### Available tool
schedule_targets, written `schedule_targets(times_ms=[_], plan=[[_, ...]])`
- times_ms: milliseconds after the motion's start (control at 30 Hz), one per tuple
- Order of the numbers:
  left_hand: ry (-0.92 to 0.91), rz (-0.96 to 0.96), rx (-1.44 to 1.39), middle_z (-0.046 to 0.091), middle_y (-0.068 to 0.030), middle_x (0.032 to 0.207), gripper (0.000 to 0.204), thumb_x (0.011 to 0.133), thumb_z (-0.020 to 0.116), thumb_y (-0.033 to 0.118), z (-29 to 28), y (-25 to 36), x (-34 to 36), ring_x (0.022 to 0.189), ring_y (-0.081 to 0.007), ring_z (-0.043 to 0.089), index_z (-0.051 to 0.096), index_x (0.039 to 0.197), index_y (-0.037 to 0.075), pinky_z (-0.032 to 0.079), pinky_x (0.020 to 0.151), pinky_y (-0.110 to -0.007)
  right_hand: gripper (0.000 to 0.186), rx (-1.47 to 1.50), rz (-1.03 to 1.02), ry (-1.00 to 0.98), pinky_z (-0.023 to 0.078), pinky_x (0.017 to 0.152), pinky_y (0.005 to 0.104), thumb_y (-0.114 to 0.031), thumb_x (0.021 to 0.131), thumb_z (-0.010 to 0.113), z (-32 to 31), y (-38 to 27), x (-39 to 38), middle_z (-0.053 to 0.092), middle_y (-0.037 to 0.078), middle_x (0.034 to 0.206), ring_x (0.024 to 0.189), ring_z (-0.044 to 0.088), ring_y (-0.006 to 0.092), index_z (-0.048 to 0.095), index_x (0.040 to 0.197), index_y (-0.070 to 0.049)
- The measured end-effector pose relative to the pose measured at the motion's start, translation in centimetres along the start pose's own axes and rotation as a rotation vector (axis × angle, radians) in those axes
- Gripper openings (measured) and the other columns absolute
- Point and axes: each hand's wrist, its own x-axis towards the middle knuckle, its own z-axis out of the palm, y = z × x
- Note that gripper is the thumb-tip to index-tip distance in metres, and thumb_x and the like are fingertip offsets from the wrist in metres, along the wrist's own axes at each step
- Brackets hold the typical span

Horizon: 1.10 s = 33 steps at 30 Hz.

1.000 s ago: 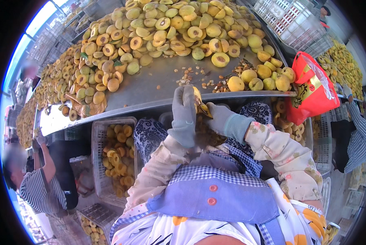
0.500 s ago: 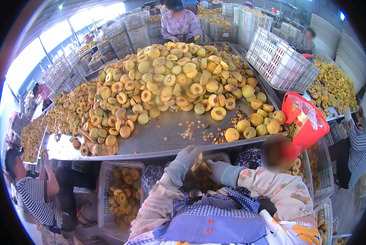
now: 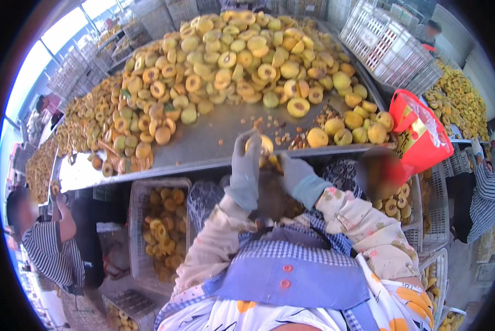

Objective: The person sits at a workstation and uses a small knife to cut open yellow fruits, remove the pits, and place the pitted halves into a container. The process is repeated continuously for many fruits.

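Observation:
My left hand [image 3: 244, 168], in a grey glove with a pale blue cuff, is raised over the near edge of the metal table [image 3: 206, 138]. Its fingers are closed on a yellow peach half [image 3: 266, 145]. Close by on the right, my gloved right hand [image 3: 298, 175] has its fingers drawn together just below that half. Whatever they pinch is too small and blurred to name. Beyond both hands rises a large heap of halved peaches [image 3: 231, 58], some with pits showing. Loose pits [image 3: 283, 138] lie scattered between heap and edge.
A red bag [image 3: 421, 132] stands at the table's right corner. Crates of peach pieces sit below the edge, one crate [image 3: 136, 220] on my left. A white crate [image 3: 388, 49] tilts at the far right. Co-workers sit at left [image 3: 51, 243] and right [image 3: 482, 190].
The view has tipped downward, so the person across the table is mostly out of frame. My left hand has risen toward the table with the peach half, its fingers now pointing up.

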Motion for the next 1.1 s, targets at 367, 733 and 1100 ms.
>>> schedule_targets(times_ms=[367,733,1100], plan=[[0.039,-0.075,0.012,0.055,-0.0039,0.095,0.033,0.086,0.057,0.027,0.2,0.5,0.4,0.083,-0.0075,0.049,0.052,0.107,0.001,0.042,0.071,-0.020,0.048,0.106,0.165,-0.064,0.045,0.082,0.0381,-0.023,0.077,0.063,-1.7,-2.1,-0.4,0.058,0.023,0.101,0.097,0.055,0.0370,0.046,0.114,0.001],[-0.018,-0.512,-0.209,0.060,-0.0093,0.090,0.048,0.087,0.050,0.045,-3.0,-0.4,1.2,0.079,-0.0178,0.061,0.052,0.107,0.002,0.052,0.068,-0.029,0.033,0.420,0.071,0.124,0.047,0.073,0.0372,-0.020,0.080,0.059,-1.6,-0.9,-0.6,0.061,0.021,0.085,0.084,0.061,0.0331,0.048,0.105,-0.002],[-0.107,-0.565,-0.165,0.061,-0.0116,0.092,0.057,0.087,0.041,0.054,-2.1,0.5,0.0,0.081,-0.0197,0.062,0.053,0.101,0.001,0.053,0.073,-0.029,0.035,-0.200,0.004,-0.214,0.049,0.066,0.0430,-0.026,0.082,0.054,-3.0,-2.5,-1.9,0.063,0.018,0.078,0.075,0.062,0.0345,0.044,0.109,-0.007]])
